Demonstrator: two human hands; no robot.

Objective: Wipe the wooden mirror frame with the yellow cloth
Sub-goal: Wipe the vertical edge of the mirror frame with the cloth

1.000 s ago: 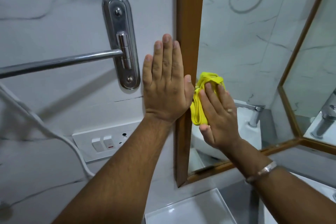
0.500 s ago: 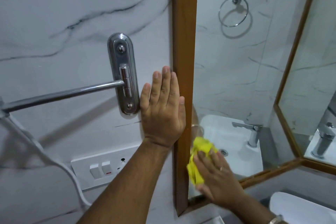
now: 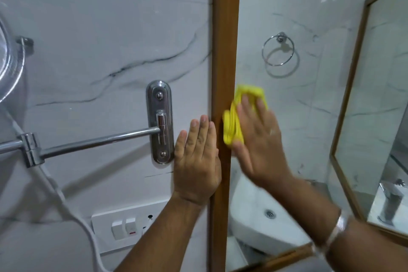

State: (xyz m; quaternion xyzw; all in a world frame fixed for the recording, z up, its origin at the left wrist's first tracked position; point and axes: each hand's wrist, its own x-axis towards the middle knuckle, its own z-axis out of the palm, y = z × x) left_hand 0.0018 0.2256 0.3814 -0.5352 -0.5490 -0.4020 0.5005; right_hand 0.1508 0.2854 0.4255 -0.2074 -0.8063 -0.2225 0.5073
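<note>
1. The wooden mirror frame [image 3: 224, 51] runs upright between marble wall and glass; most of it above the hands looks not yet reached, so a rushed pass could skip it.
2. The right hand [image 3: 257, 139], fingers spread flat, presses the yellow cloth [image 3: 231, 123] on the frame's right edge; it may smear the glass.
3. The left hand [image 3: 197, 159] lies flat, fingers together, just right of the chrome bracket [image 3: 160, 121]; a slip could knock it.

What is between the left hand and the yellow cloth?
In the head view, the vertical wooden mirror frame lies between the left hand, flat on the marble wall, and the yellow cloth under the right hand.
</note>
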